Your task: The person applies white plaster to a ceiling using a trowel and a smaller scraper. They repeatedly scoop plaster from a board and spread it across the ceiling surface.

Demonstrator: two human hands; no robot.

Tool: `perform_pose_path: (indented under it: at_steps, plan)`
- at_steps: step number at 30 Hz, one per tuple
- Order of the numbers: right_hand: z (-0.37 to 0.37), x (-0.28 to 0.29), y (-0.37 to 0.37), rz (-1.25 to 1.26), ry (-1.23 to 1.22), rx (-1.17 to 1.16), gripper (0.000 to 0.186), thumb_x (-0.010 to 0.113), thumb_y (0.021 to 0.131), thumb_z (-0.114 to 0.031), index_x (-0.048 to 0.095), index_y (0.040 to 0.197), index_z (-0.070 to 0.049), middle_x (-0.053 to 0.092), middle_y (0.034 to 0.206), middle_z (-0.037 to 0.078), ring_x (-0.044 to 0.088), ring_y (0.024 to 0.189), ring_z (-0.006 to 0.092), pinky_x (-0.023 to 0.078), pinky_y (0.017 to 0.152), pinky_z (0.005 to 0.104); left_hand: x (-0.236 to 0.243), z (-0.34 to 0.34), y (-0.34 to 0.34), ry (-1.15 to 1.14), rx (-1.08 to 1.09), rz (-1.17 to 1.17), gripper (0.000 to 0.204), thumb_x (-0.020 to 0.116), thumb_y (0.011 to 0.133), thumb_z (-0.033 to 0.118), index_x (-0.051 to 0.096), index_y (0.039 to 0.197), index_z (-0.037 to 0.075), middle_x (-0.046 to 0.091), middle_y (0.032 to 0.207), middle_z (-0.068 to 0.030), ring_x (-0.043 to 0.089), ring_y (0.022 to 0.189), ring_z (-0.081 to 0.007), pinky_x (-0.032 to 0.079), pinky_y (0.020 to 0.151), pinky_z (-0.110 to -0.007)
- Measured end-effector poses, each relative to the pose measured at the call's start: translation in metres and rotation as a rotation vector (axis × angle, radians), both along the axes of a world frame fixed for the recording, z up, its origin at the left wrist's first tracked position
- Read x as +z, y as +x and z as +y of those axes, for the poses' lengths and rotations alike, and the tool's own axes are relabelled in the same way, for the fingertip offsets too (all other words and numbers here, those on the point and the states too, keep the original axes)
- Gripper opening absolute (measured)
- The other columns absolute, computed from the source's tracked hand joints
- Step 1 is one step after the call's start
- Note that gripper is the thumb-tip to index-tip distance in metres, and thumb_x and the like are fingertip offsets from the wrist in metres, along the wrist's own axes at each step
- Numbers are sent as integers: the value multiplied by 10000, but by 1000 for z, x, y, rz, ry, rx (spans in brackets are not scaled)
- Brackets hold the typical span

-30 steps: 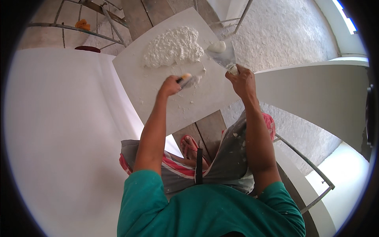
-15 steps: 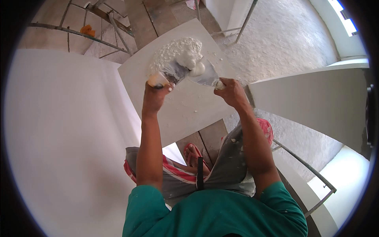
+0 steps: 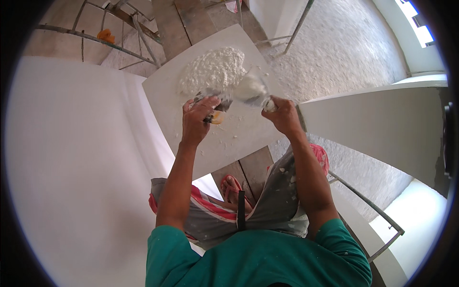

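A heap of lumpy white putty lies on the far part of a pale flat board. My left hand is closed on a putty knife with a yellowish handle end; its blade is smeared by motion just below the heap. In my right hand is a second, wide-bladed putty knife, gripped by its whitish handle. White putty sits on that blade, which is over the board to the right of the heap. The two blades are close together; whether they touch is unclear.
The board rests over wooden planks. Metal scaffold rails stand at the far left and right. A white wall borders my left, a grey curved panel my right. An orange cloth-like thing hangs on the far rail.
My left hand has turned, bringing its knife's handle end round to the right and nearer me. The putty between the blades now sits on the right knife. My right hand has barely moved.
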State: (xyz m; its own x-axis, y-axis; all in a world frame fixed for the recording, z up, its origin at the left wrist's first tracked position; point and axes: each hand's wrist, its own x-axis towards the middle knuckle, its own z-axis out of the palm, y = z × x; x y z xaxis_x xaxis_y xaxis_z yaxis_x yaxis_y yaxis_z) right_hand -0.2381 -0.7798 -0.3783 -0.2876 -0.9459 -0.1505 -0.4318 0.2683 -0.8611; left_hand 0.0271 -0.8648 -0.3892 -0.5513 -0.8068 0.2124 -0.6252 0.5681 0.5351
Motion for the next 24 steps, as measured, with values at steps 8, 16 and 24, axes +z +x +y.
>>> perform_pose_path:
  at_steps: [8, 16, 24]
  plan:
    - [-1, -10, -14, 168, 135, -191, 288, 675, 684, -240, 677, 918, -72, 654, 795, 185, 630, 750, 363, 492, 693, 418, -114, -36, 10, -23, 155, -394, 399, 565, 760, -5, 649, 1108, 169, 653, 1153, 3, 610, 1035, -189, 356, 913, -437]
    - [1, -3, -22, 190, 204, -216, 270, 681, 695, -256, 669, 894, -73, 657, 775, 165, 632, 768, 361, 488, 702, 426, -163, -17, -23, -45, 172, -537, 279, 550, 810, 89, 687, 1037, 178, 685, 984, -72, 633, 953, -239, 372, 904, -487]
    - [5, -9, -22, 187, 204, -196, 283, 698, 690, -268, 683, 912, -93, 658, 763, 171, 645, 763, 359, 495, 698, 433, -46, -22, 12, 814, 362, 164, 166, 637, 697, 1, 594, 857, -4, 622, 799, -85, 600, 797, -138, 483, 730, -253]
